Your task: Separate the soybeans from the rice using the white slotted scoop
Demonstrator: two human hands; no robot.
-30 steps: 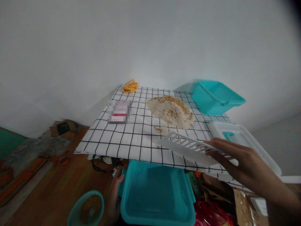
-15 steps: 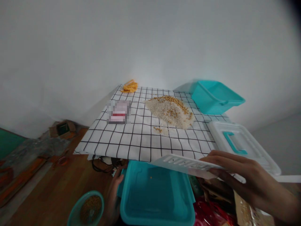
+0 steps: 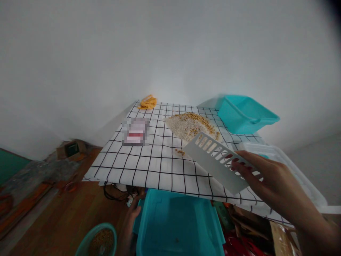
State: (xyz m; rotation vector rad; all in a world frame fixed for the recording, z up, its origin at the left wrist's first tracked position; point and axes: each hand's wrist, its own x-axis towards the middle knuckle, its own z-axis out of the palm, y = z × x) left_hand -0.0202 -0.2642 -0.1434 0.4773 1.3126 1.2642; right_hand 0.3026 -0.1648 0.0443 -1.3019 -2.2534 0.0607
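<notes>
My right hand (image 3: 262, 170) pinches a white slotted plastic panel (image 3: 221, 163) by its slotted edge, thumb and fingers on either side. The panel tilts over the front of the table, its far end close to a pile of white grains and yellow kernels (image 3: 186, 124). A few loose kernels (image 3: 180, 152) lie in front of the pile. Below the table edge, my left hand (image 3: 131, 217) grips the left side of a teal bin (image 3: 178, 220); its fingers are partly hidden. Only a small speck shows inside this bin.
On the checked tablecloth (image 3: 149, 167) are a yellow cloth (image 3: 148, 102), a blurred-out package (image 3: 135, 131), a tilted teal tub (image 3: 239, 113) and a clear lid (image 3: 290, 167). A bowl of brown grain (image 3: 102, 240) stands lower left. Bags (image 3: 239, 245) sit lower right.
My right hand has raised the slotted panel from above the teal bin to over the table, turning its face towards me. My left hand stays at the bin's side.
</notes>
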